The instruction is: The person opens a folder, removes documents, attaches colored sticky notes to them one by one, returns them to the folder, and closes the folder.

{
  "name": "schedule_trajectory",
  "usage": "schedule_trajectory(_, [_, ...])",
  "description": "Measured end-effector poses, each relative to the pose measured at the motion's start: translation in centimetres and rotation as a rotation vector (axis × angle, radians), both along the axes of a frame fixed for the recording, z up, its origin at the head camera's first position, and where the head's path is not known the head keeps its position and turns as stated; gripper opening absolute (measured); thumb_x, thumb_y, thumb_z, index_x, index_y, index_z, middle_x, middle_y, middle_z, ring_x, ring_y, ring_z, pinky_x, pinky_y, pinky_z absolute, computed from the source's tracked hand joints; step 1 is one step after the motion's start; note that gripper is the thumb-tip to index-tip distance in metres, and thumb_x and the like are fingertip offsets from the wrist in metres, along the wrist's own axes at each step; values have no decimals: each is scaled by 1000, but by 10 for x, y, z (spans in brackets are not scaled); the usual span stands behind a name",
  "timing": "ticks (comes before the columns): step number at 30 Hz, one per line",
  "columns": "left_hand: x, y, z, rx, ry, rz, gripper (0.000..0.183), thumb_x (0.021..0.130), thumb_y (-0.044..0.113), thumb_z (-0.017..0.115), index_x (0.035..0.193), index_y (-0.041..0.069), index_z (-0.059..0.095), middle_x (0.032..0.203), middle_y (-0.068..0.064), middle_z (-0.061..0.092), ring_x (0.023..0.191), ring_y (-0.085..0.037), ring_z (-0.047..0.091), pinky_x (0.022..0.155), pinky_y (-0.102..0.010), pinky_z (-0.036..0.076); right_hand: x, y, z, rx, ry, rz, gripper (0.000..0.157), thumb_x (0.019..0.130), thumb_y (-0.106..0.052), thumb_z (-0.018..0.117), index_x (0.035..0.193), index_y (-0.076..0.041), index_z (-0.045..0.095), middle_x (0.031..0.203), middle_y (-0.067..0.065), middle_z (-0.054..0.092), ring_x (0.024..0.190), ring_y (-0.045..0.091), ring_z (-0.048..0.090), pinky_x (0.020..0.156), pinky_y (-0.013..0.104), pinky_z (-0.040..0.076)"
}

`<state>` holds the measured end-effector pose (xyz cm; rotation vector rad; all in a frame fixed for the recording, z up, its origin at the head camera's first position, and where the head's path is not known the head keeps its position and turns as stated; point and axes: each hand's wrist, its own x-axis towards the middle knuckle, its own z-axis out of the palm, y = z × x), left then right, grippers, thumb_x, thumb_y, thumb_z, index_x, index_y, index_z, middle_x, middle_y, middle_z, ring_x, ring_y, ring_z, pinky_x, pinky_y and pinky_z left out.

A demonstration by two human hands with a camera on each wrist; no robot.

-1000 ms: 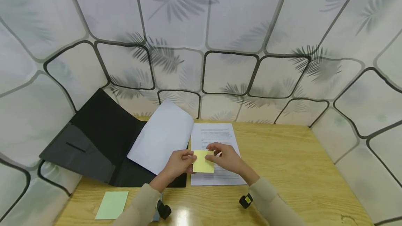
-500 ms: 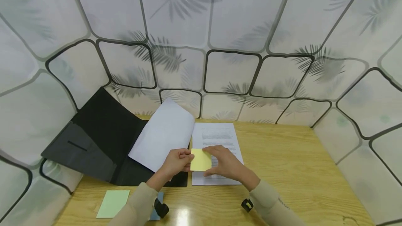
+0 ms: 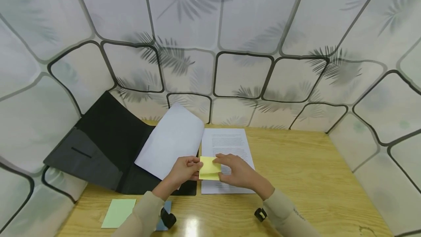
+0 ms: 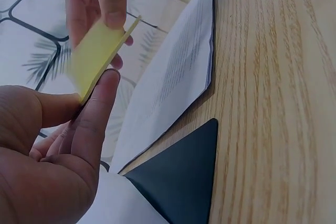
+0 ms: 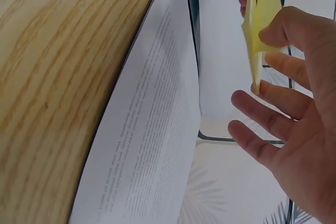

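Note:
A yellow sticky note pad (image 3: pixel 207 164) is held up over the printed paper (image 3: pixel 227 140). My left hand (image 3: pixel 182 169) pinches its left edge between thumb and fingers, as the left wrist view also shows. At the pad's right side is my right hand (image 3: pixel 238 171). In the right wrist view its thumb lies against the top sticky note (image 5: pixel 270 11), which bends away from the pad, with the index fingertip close by the note's edge. A middle fingertip touches the pad's end, while the other fingers (image 5: pixel 254 140) spread free.
A black folder (image 3: pixel 108 131) lies open at the left, with white sheets (image 3: pixel 171 138) slanting across its right half. A green sticky note pad (image 3: pixel 118 213) and a partly hidden blue one (image 3: pixel 167 207) lie near the front of the wooden table (image 3: pixel 296 164). Patterned walls enclose the back and sides.
My right hand has shifted from the pad's face to its right edge, first with thumb and fingers apart. The top note now bends up where it lay flat. My left hand keeps its grip.

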<state>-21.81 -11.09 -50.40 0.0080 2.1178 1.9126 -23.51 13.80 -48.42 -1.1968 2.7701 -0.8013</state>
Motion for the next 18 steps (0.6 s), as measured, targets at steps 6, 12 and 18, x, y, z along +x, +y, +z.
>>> schedule_trajectory(6, [1,0,1,33,-28,-34,40,108,13,61,138,-13,60,111,-23,78,80,-18,78,74,-38,67,-3,2,-5,-54,192,14,28,93,-5,76,121,-6,77,129,16,75,115,30,73,94,49,60])
schedule_trajectory(12, [1,-1,5,181,-121,-101,47,110,11,49,151,-13,47,119,-26,75,90,-21,80,81,-39,67,-6,3,-6,-149,304,-7,16,95,-3,77,110,-6,79,109,8,81,98,24,77,85,41,63])
schedule_trajectory(18, [3,-2,4,163,-78,-192,55,102,6,57,154,-11,44,126,-27,73,97,-22,78,87,-39,66,-5,2,-5,-169,254,-108,16,97,-5,74,112,-6,80,104,8,81,92,22,77,80,39,62])
